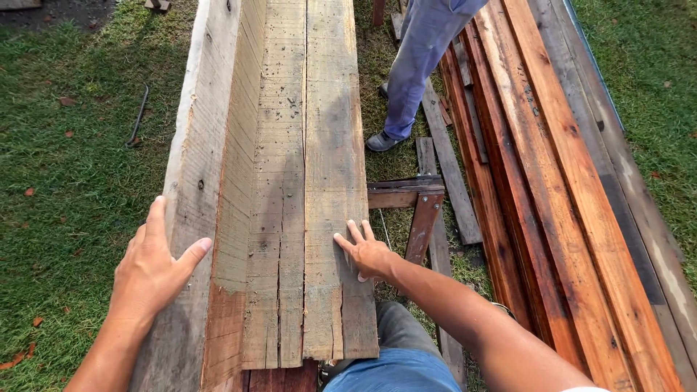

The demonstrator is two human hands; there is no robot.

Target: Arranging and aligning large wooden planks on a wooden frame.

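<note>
Long weathered planks (290, 145) lie side by side in front of me, running away from me, with cracks near their close ends. A thicker pale plank (196, 145) stands on edge along their left side. My left hand (154, 265) rests flat on the top of that raised plank, fingers spread, thumb toward the flat boards. My right hand (365, 250) presses with spread fingers on the right edge of the rightmost flat plank (330, 145). Neither hand grips anything.
A stack of reddish-brown boards (559, 218) runs along the right. Another person's legs in blue trousers (417, 65) stand beyond the planks. A wooden trestle (414, 199) sits under the planks' right side. Grass (65, 181) lies on both sides, with a bent metal rod (138, 116) on the left.
</note>
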